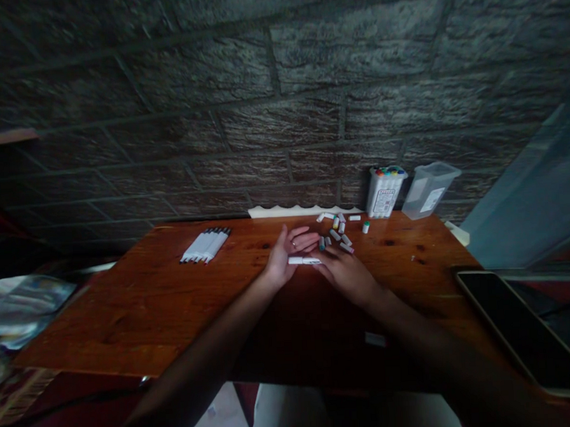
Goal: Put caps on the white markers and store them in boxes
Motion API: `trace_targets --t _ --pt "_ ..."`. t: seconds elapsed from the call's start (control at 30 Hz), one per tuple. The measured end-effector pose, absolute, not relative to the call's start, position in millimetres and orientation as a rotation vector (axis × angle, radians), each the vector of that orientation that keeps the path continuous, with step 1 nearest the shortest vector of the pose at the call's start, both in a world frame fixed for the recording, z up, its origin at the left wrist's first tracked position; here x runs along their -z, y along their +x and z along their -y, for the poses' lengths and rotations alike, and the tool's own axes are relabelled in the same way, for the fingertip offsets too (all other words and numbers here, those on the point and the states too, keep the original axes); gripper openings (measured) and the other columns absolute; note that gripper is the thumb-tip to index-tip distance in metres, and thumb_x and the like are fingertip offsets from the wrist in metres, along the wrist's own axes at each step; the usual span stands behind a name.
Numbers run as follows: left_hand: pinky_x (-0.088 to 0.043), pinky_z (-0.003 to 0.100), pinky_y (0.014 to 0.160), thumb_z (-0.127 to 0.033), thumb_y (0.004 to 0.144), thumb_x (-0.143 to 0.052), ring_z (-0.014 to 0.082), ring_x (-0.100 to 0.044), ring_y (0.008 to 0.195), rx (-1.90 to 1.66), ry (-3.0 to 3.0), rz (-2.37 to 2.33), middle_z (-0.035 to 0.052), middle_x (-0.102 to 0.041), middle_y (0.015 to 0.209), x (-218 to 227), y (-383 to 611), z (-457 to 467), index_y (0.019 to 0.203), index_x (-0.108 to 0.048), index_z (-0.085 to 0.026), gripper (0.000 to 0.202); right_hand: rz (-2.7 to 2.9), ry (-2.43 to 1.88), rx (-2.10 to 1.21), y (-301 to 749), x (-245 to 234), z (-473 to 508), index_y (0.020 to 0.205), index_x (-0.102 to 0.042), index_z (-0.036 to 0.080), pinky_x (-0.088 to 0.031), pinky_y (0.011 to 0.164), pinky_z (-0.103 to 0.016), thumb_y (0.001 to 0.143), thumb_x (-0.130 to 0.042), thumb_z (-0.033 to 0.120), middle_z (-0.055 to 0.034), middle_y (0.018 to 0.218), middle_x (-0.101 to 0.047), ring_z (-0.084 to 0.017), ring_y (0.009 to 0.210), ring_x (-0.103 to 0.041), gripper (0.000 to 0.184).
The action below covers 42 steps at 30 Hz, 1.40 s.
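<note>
A white marker [303, 260] lies level between my hands, above the wooden table. My right hand [346, 273] is closed on its right end, and the fingertips are partly hidden. At the marker's left end, my left hand [283, 257] has its palm turned inward, with thumb and fingers stretched out and a ring on one finger. The marker's end meets or nearly meets that palm. Just beyond my right hand, several loose marker caps [345, 240] are scattered. Off to the left, a row of white markers [205, 245] lies side by side with dark tips.
A clear case full of colourful-ended markers [385, 192] stands at the back right, beside an empty clear plastic case [429, 190]. A dark-screened tablet [525, 328] lies at the right edge. A stone-patterned wall [242, 126] rises behind the wooden table [141, 304].
</note>
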<state>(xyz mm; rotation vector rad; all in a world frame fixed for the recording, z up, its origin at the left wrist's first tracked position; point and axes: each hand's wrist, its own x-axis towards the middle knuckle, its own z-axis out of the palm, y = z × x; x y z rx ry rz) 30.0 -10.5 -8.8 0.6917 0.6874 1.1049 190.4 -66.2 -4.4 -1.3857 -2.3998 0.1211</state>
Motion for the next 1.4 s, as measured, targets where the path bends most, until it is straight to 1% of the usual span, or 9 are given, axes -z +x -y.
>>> trace_targets --t 0.23,0.43,0.53,0.73,0.9,1.07,1.13,1.23,1.4 --pt "-0.041 0.042 0.105 -0.048 0.098 -0.030 0.0269 -0.063 0.110 -0.946 0.503 -0.640 0.0186 -0.066 0.111 4.9 21.3 5.7 0.115 -0.061 -0.006 0.055 2.421 -1.348 -0.077 183.3 -1.3 72.2 0.120 -0.063 0.023 -0.045 0.101 -0.036 0.096 -0.043 0.026 -0.0079 0.114 -0.062 -0.021 0.109 -0.056 0.031" --pt "-0.044 0.044 0.099 -0.047 0.099 -0.027 0.0270 -0.067 0.097 -0.952 0.564 -0.722 0.0166 -0.069 0.098 2.3 23.4 7.9 0.103 -0.064 -0.007 0.054 2.455 -1.300 -0.067 181.6 3.1 74.7 0.124 -0.060 0.026 -0.046 0.100 -0.032 0.097 -0.040 0.021 -0.0058 0.116 -0.063 -0.019 0.110 -0.058 0.034" --pt "-0.047 0.041 0.094 -0.049 0.099 -0.024 0.0257 -0.068 0.093 -0.988 0.635 -0.792 0.0156 -0.069 0.097 1.0 22.8 7.7 0.100 -0.065 -0.009 0.057 2.462 -1.327 -0.058 182.6 4.6 74.3 0.128 -0.058 0.028 -0.048 0.097 -0.032 0.097 -0.039 0.023 -0.0066 0.117 -0.062 -0.019 0.108 -0.059 0.036" --pt "-0.050 0.035 0.086 -0.052 0.098 -0.027 0.0221 -0.069 0.086 -0.965 0.679 -0.851 0.0126 -0.070 0.093 4.3 20.1 5.6 0.102 -0.066 -0.011 0.056 2.476 -1.267 -0.032 179.9 3.9 75.2 0.130 -0.057 0.020 -0.048 0.100 -0.034 0.097 -0.041 0.031 -0.0099 0.122 -0.060 -0.020 0.111 -0.058 0.038" --pt "-0.052 0.032 0.078 -0.055 0.098 -0.022 0.0201 -0.069 0.079 -1.038 0.695 -0.828 0.0118 -0.069 0.088 3.9 18.7 5.5 0.102 -0.065 -0.011 0.062 2.479 -1.320 -0.056 176.3 6.3 75.9 0.133 -0.053 0.016 -0.047 0.101 -0.034 0.097 -0.041 0.031 -0.0123 0.125 -0.058 -0.021 0.114 -0.056 0.041" --pt "-0.051 0.028 0.067 -0.054 0.099 -0.015 0.0190 -0.068 0.075 -1.120 0.707 -0.780 0.0105 -0.068 0.081 1.3 18.1 5.8 0.096 -0.064 -0.011 0.066 2.546 -1.420 -0.023 174.2 6.6 77.9 0.125 -0.057 0.016 -0.052 0.091 -0.033 0.098 -0.037 0.033 -0.0137 0.124 -0.059 -0.022 0.106 -0.060 0.038" --pt "-0.052 0.028 0.070 -0.056 0.098 -0.016 0.0194 -0.068 0.077 -1.159 0.759 -0.768 0.0111 -0.068 0.081 1.6 18.4 7.1 0.097 -0.064 -0.011 0.066 2.575 -1.425 -0.024 174.5 6.2 78.4 0.117 -0.060 0.017 -0.053 0.086 -0.032 0.099 -0.034 0.033 -0.0126 0.118 -0.061 -0.021 0.102 -0.062 0.036" --pt "-0.050 0.032 0.084 -0.063 0.095 -0.019 0.0214 -0.067 0.089 -1.165 0.866 -0.760 0.0140 -0.069 0.090 3.6 20.6 10.9 0.098 -0.065 -0.010 0.071 2.611 -1.379 -0.050 177.0 4.9 78.8 0.114 -0.060 0.017 -0.053 0.084 -0.031 0.099 -0.033 0.034 -0.0110 0.110 -0.064 -0.021 0.099 -0.063 0.034" --pt "-0.034 0.030 0.109 -0.066 0.095 -0.020 0.0211 -0.053 0.123 -1.178 0.972 -0.756 0.0115 -0.065 0.117 8.6 26.0 19.8 0.102 -0.068 -0.015 0.071 2.619 -1.253 -0.097 183.8 5.2 80.5 0.117 -0.060 0.017 -0.051 0.091 -0.032 0.098 -0.039 0.029 -0.0107 0.115 -0.063 -0.020 0.107 -0.061 0.031"
